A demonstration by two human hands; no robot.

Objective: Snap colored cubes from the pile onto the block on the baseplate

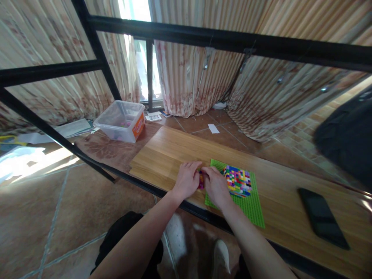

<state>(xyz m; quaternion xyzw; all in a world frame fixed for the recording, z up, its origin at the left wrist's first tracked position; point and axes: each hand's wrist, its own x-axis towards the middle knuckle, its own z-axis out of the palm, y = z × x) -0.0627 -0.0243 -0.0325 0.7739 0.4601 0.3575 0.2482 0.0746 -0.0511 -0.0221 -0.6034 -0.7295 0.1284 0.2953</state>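
Note:
Small pink, purple and orange toy bricks (201, 180) show between my two hands, low over the wooden board. My left hand (186, 180) curls round their left side, its thumb against them. From the right, my right hand (215, 186) closes on the same bricks with bent fingers; its fingertips are partly hidden. Beneath my right wrist lies a green studded baseplate (255, 205). A block of multicoloured toy bricks (238, 180) stands on that plate, just right of my right hand, which covers part of its left side.
The wooden board (162, 149) rests across a black metal frame (186, 33). A dark phone (324, 217) lies at its right. Beyond the board's left end, a clear plastic box (116, 122) holds a few pink pieces. Patterned curtains (197, 77) hang behind.

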